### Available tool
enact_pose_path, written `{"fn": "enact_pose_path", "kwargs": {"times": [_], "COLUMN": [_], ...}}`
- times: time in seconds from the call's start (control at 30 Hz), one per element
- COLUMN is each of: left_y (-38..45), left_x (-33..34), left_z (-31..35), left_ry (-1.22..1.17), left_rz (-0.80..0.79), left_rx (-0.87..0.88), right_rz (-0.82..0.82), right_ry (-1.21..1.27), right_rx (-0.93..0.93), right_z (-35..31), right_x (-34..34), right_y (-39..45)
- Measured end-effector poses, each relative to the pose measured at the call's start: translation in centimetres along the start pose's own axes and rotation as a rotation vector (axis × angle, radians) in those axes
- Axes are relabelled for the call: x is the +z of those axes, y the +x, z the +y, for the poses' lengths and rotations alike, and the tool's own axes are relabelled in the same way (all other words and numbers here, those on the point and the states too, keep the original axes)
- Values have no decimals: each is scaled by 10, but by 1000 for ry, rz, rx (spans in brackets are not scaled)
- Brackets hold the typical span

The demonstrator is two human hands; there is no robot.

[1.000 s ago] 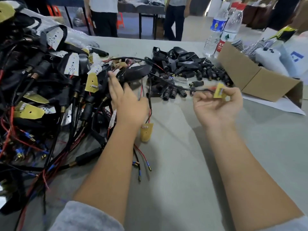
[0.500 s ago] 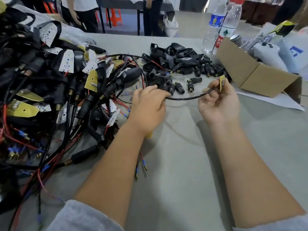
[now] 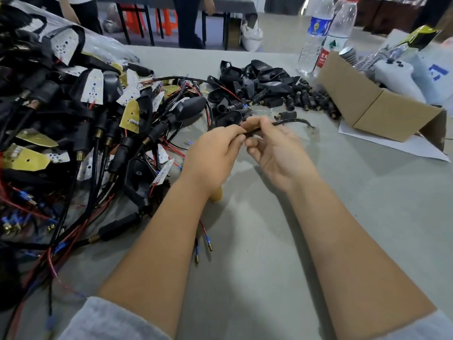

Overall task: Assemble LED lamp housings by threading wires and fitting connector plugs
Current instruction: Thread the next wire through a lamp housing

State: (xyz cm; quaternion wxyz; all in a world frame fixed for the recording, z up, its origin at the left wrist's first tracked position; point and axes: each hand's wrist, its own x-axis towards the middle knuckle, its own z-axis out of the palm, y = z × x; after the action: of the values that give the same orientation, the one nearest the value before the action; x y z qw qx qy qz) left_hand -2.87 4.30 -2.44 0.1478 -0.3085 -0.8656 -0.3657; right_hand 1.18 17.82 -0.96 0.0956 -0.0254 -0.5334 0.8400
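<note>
Grey tabletop (image 3: 282,241), carrying all items. Large tangled heap of wired lamp assemblies (image 3: 73,133), left side: black cables, red wires, yellow and white LED boards. Cardboard box (image 3: 377,106), far right, open, lying on white paper. Pile of black lamp housings (image 3: 257,79) with small black connector plugs (image 3: 311,99) trailing toward the box, far centre. Two clear water bottles (image 3: 326,33), upright, behind the box. Left hand (image 3: 213,153), centre: grip closed, fingers curled round the black cable (image 3: 282,123). Right hand (image 3: 274,148), touching the left: thumb and forefinger pinching the same cable, which arcs right, above the tabletop, to a blurred end. Two loose wire ends with blue terminals (image 3: 203,249), beside the left forearm.
</note>
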Motion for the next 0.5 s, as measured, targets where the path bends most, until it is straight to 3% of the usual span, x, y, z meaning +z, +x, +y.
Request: {"fn": "enact_pose_path", "kwargs": {"times": [0.27,0.4,0.5], "left_y": [-1,-3,-4], "left_x": [4,4,2], "left_z": [6,8,8], "left_ry": [-28,-56,-87], "left_rz": [12,-3,-60], "left_rx": [-47,-40,16], "right_rz": [124,154,91], "right_ry": [100,118,-108], "right_rx": [-170,-155,-78], "right_z": [-5,-6,-3], "right_x": [-16,-18,-17], "right_y": [8,8,6]}}
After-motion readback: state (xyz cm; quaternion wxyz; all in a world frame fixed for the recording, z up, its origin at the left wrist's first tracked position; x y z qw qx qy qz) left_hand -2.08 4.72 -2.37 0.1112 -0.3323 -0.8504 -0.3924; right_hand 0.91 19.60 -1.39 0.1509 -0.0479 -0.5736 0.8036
